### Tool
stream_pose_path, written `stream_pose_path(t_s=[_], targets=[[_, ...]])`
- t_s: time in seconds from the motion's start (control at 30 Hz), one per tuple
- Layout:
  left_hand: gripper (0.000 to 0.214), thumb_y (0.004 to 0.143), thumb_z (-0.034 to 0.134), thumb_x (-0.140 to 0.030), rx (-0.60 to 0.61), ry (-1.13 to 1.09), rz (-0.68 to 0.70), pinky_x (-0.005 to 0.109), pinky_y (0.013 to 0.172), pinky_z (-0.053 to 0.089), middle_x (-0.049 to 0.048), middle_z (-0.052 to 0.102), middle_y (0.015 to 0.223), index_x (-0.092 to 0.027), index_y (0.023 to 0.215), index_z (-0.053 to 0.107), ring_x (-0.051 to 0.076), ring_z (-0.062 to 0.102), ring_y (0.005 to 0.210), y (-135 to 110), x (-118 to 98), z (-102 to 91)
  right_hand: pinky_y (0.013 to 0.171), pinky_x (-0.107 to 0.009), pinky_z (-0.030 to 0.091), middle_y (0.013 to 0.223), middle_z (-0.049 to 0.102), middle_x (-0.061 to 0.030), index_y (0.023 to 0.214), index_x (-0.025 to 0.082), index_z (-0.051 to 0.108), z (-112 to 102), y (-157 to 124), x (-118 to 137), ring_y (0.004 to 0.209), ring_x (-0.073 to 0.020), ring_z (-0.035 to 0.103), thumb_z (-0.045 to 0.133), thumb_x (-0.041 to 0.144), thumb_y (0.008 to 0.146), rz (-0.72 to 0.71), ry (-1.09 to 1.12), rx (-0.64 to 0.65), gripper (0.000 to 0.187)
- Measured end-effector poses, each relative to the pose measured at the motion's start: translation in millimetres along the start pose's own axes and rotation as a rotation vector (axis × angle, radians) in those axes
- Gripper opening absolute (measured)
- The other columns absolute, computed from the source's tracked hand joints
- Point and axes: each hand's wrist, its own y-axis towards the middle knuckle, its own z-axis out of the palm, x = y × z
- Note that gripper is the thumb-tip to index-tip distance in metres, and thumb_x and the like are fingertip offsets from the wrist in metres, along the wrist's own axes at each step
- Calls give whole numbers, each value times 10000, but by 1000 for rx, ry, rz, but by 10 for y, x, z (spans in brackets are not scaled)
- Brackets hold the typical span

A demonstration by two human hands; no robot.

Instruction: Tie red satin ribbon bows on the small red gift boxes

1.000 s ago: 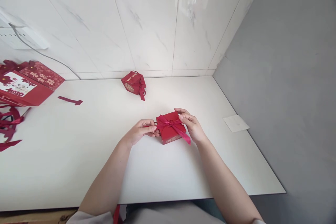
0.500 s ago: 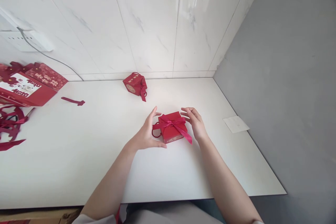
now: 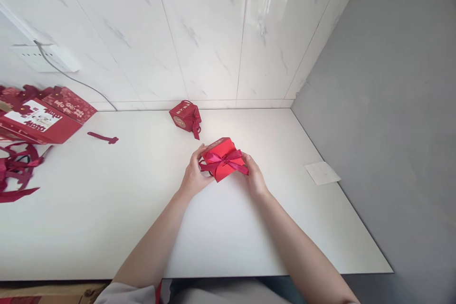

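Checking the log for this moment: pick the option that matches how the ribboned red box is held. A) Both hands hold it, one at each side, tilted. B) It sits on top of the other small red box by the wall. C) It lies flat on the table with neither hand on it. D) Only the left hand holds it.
A: the left hand and right hand flank the tilted ribboned red box.

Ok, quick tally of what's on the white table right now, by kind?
Small red ribbon-tied gift boxes: 2, one held between the left hand and right hand, one by the wall
Flat red printed cartons, stacked: at least 2
Loose dark red ribbon pieces: 1 strip, plus a tangle
White paper slip: 1
Total: about 7
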Motion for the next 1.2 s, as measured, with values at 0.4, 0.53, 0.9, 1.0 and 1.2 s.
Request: stream_pose_path(t_s=[0.4,0.53,0.9,1.0,1.2], targets=[[858,694,815,-276,-70,5,96,485,1096,440,187,460,1446,-226,1375,295,307,419,1393,-10,18,-20,1023,-428,449,1300,652,-33,1268,298,601,35,-34,126,1225,-283,580,516,532,913,61,64,212,434],[871,685,810,-273,-53,6,33,452,1053,482,186,428,1469,-230,1379,286,296,471,1351,-32,20,-10,1005,-426,457,1242,680,-39,1218,288,618,12,-20,117,1157,-280,618,577,510,881,78,78,198,406],[795,676,789,-425,29,-178,-291,443,1007,472,139,591,1298,-182,1342,429,302,585,1181,9,65,3,977,-450,493,1315,618,-40,1158,300,604,-4,43,-23,1202,-270,584,611,514,856,36,95,131,370],[607,815,632,-508,60,-299,-453,401,961,486,119,649,1227,-165,1299,502,279,625,1114,32,132,21,1028,-463,464,1422,545,-24,1253,339,567,2,44,-31,1255,-263,553,611,526,859,32,46,153,438],[591,905,417,-619,23,-250,-567,368,887,479,94,706,1123,-158,1222,607,271,635,1042,41,212,-16,1051,-455,433,1458,516,-35,1315,331,554,-4,20,-12,1250,-268,559,661,483,842,0,-104,297,508]])
